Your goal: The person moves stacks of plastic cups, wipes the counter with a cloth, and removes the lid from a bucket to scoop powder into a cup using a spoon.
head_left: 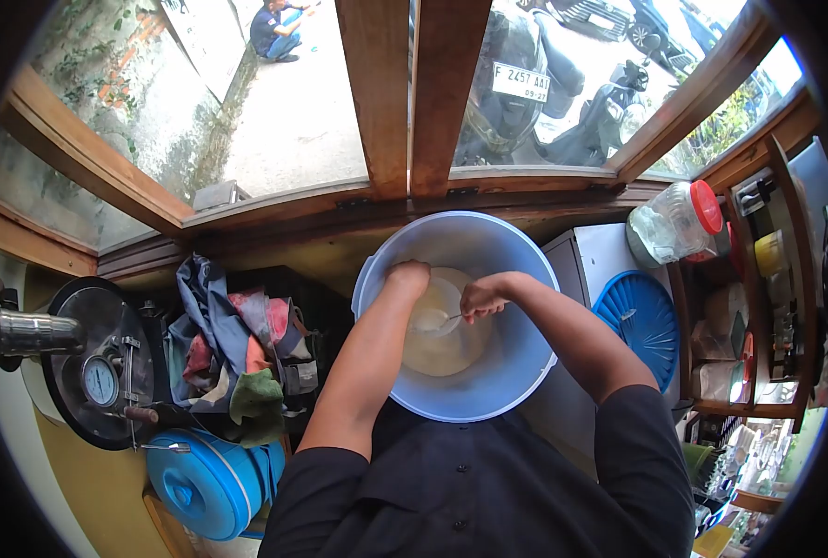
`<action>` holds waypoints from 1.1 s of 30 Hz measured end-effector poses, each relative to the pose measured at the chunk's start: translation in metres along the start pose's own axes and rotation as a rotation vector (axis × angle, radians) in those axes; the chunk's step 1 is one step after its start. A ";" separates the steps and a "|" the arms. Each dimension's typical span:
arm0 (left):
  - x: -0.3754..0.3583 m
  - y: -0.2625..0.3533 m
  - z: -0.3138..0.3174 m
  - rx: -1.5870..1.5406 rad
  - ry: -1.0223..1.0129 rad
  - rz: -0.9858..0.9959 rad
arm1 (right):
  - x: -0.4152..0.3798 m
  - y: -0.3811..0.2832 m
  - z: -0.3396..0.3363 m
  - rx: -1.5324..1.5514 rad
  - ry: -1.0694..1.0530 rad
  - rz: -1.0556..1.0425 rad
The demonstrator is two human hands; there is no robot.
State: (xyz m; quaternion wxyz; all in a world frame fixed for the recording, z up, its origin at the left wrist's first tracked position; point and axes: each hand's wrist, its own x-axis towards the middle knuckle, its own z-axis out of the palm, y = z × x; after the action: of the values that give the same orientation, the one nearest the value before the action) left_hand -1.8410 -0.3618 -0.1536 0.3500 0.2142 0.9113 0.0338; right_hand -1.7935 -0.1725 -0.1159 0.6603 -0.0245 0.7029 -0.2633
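A large pale blue plastic tub (516, 372) stands in front of me, with a cream-coloured, cloudy content (447, 358) at its bottom. Both forearms reach down inside it. My right hand (486, 296) is closed around the thin metal handle of a spoon (430, 323), whose whitish bowl points left. Curled shut, my left hand (409, 277) is at the upper left edge of a pale round vessel (442, 296) in the tub. What its fingers grip is hidden by the back of the hand.
Left are a lidded metal pot with a gauge (100, 381), piled cloths (214, 316) and a blue lidded container (205, 484). Right are a red-lidded jar (674, 223), a blue covered basin (637, 325) and shelves (758, 307). Beyond the windows are motorcycles (526, 93) and a crouching person (279, 33).
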 end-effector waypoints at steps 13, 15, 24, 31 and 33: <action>0.002 -0.003 -0.006 -0.029 -0.040 0.010 | 0.064 0.016 0.053 -0.657 -0.131 0.228; -0.010 0.001 -0.017 -0.022 -0.085 0.006 | 0.113 0.035 0.072 -1.036 0.057 0.104; -0.001 -0.002 -0.008 -0.020 -0.059 -0.011 | 0.250 0.090 0.120 -0.580 0.421 -0.245; 0.004 -0.004 -0.007 0.021 -0.097 0.014 | 0.099 0.052 0.085 -0.249 0.037 -0.316; 0.001 -0.004 -0.011 0.033 -0.112 0.024 | 0.068 0.046 0.076 -0.200 -0.013 -0.291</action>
State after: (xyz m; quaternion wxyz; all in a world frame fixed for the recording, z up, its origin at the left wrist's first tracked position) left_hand -1.8501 -0.3640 -0.1469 0.3964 0.2326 0.8881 0.0111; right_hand -1.7159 -0.1843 -0.1961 0.6143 -0.1933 0.7102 -0.2845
